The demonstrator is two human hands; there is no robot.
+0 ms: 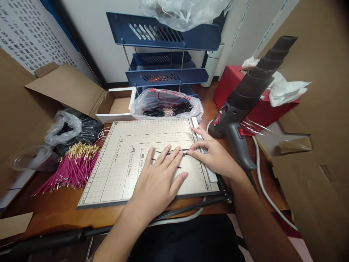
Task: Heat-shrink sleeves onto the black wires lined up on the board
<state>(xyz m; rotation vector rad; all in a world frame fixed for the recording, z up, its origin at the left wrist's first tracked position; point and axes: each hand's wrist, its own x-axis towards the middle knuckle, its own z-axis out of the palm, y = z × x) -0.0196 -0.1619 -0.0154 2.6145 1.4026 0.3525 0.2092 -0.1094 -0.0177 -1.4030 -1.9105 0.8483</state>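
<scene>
A cream paper cutter board (109, 174) with printed grid lines lies on the table. My left hand (160, 174) rests palm down on it with fingers spread, over several thin black strips (179, 167) whose ends show around the fingers. Near the board's right edge, my right hand (209, 151) pinches the right end of the black strips between thumb and index finger. Its other fingers reach over the white strip (209, 174) along that edge. What lies under my left palm is hidden.
Magenta wires with gold tips (77, 167) lie left of the board. A heat gun (237, 109) stands at right beside a red tissue box (227, 82). Behind are a plastic bag of black pieces (166, 103), an open carton (73, 89) and a blue rack (166, 76). The cutter's black handle (54, 242) lies in front.
</scene>
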